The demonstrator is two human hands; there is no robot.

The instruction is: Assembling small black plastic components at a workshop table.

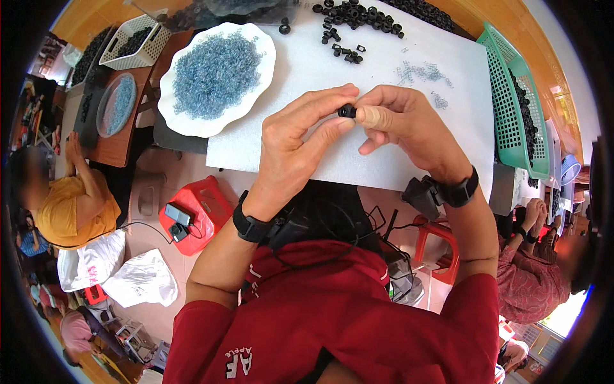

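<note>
Above the white sheet, my left hand [288, 137] and my right hand [409, 118] meet fingertip to fingertip. Between them is a small round black plastic part [346, 111], pinched from both sides by thumbs and forefingers. Whether a second small piece is with it, I cannot make out. To the left of my hands stands a scalloped white plate [167, 105] heaped with small bluish pieces [217, 73] that look like springs. Beyond my hands lie loose black parts [361, 18], and a scatter of the bluish pieces [422, 73] is at the right.
A green basket [502, 96] of black parts borders the sheet [448, 147] on the right. At the far left are a white basket [153, 45] and a round tray [102, 115]. A red stool [211, 211] stands below. Other people sit on both sides.
</note>
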